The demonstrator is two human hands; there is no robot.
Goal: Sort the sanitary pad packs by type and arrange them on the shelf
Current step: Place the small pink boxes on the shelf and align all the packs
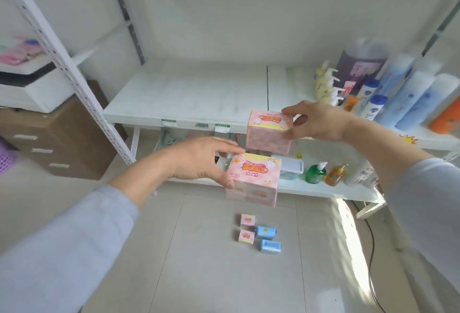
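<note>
Tiled floor (pixel 211 263) nearest: two small pink packs (pixel 247 228), two blue packs (pixel 267 238) grouped. Left hand (pixel 201 161) grips lower pink pad box (pixel 252 178), airborne. Right hand (pixel 316 123) pinches upper pink pad box (pixel 270 131) at white shelf (pixel 186 93) edge. Bottles (pixel 398 96) beyond, right.

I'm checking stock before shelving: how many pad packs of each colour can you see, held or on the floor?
Pink packs: 4, one in the left hand at, one in the right hand at, two on the floor
Blue packs: 2, on the floor
Total: 6
</note>
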